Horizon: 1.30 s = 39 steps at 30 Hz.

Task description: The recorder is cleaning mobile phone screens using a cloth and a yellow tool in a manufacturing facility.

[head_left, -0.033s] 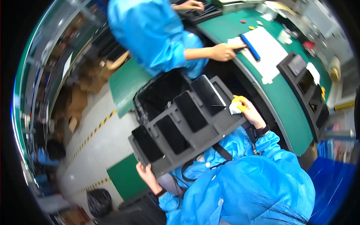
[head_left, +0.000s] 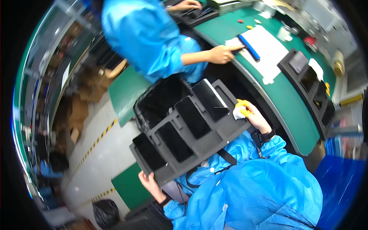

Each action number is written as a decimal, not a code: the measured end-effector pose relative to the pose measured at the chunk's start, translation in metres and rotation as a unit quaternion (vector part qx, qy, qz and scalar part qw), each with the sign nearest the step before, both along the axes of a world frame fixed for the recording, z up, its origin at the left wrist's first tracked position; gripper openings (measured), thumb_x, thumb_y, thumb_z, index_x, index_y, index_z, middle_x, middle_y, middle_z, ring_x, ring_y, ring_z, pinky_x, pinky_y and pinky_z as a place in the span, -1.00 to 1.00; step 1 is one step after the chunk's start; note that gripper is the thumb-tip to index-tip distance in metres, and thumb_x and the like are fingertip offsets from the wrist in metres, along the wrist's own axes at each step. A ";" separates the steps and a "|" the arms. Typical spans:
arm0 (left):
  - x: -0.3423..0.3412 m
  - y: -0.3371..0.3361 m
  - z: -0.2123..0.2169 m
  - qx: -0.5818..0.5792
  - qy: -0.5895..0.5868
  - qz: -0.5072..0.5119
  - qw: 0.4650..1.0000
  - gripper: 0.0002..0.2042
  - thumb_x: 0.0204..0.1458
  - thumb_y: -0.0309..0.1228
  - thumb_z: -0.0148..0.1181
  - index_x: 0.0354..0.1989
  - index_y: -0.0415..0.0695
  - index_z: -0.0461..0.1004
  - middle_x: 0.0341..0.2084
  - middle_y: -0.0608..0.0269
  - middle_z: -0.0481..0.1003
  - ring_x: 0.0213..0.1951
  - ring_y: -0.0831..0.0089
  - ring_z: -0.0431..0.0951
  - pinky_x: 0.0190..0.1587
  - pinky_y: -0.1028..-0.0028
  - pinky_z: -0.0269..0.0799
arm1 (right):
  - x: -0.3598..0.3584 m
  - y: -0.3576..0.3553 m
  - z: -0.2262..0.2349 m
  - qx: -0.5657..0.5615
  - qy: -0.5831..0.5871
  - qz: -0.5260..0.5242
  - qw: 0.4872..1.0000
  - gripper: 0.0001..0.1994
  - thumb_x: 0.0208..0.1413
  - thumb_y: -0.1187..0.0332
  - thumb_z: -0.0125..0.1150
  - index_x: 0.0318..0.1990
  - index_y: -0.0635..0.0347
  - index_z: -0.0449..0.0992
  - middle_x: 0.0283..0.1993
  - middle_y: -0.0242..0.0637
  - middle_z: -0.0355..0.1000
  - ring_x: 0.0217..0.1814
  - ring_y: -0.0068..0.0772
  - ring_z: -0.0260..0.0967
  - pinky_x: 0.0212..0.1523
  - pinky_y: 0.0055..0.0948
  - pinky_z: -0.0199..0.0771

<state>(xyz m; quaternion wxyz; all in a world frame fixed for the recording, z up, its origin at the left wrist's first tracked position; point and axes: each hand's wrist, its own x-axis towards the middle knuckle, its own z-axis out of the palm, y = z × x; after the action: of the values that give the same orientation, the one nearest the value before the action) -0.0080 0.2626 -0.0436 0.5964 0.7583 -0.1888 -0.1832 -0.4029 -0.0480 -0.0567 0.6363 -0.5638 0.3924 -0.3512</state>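
Note:
A dark grey foam tray is held up in front of my body, slanting from lower left to upper right. Several black-screened phones lie in its slots, from one at the left end to a light-edged one at the right end. My left hand grips the tray's lower left corner, thumb on top. At the right end my right hand is closed on the edge. Yellow finger covers are on its fingers, and a white wad sits between them and the tray.
Beyond the tray stands a black-lined bin beside a green stool. A co-worker's hand holds a blue roller over white sheets on the green bench. Another tray rests on that bench.
The bench and co-worker sit slightly further left and up in the picture. Both my hands keep the same grip on the tray, which has barely shifted.

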 end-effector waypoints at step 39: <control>-0.341 -0.421 0.025 -0.291 -0.336 -0.473 0.761 -0.93 -0.05 -0.51 0.15 -0.39 -0.20 0.43 -0.45 0.07 0.43 -0.32 0.08 0.43 -0.21 0.21 0.31 | -0.301 0.274 -0.003 -0.147 0.234 -0.710 0.647 -0.66 0.30 0.39 0.00 0.16 0.35 0.35 0.21 -0.17 0.34 0.19 -0.36 0.29 0.20 -0.41 0.27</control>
<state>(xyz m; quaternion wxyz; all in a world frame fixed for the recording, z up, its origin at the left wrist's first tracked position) -0.3488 -0.1581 -0.0182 0.5247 0.3751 -0.7559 -0.1118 -0.7043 0.2259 -0.0600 -0.0124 -0.2619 0.7516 -0.6053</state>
